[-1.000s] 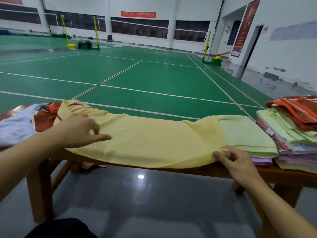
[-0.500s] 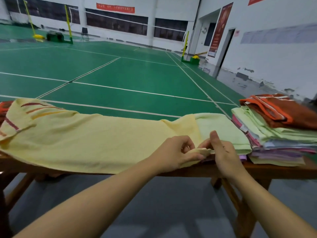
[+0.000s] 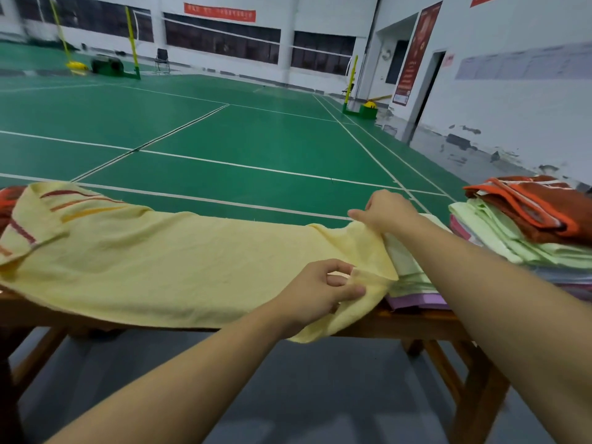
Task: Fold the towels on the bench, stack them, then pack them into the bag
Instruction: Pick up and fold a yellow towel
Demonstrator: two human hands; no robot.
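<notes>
A long pale yellow towel (image 3: 166, 261) with striped left end lies spread along the wooden bench (image 3: 413, 328). My left hand (image 3: 317, 291) pinches its near right corner at the bench's front edge. My right hand (image 3: 389, 211) pinches the far right corner at the bench's back edge. Under that end lies a folded light green towel (image 3: 408, 277) on a lilac one (image 3: 416, 302). At the right stands a stack of folded towels (image 3: 512, 238), green ones below and an orange-brown one (image 3: 538, 206) on top. No bag is in view.
An orange cloth (image 3: 8, 200) shows at the bench's left end. Beyond the bench stretches a green court floor (image 3: 224, 139) with white lines and net posts (image 3: 133, 43). A white wall with a doorway (image 3: 426, 91) runs along the right. Grey floor lies under the bench.
My right hand has moved from the near right corner to the far right corner. My left hand now holds the near corner alone. The right end of the yellow towel is lifted slightly.
</notes>
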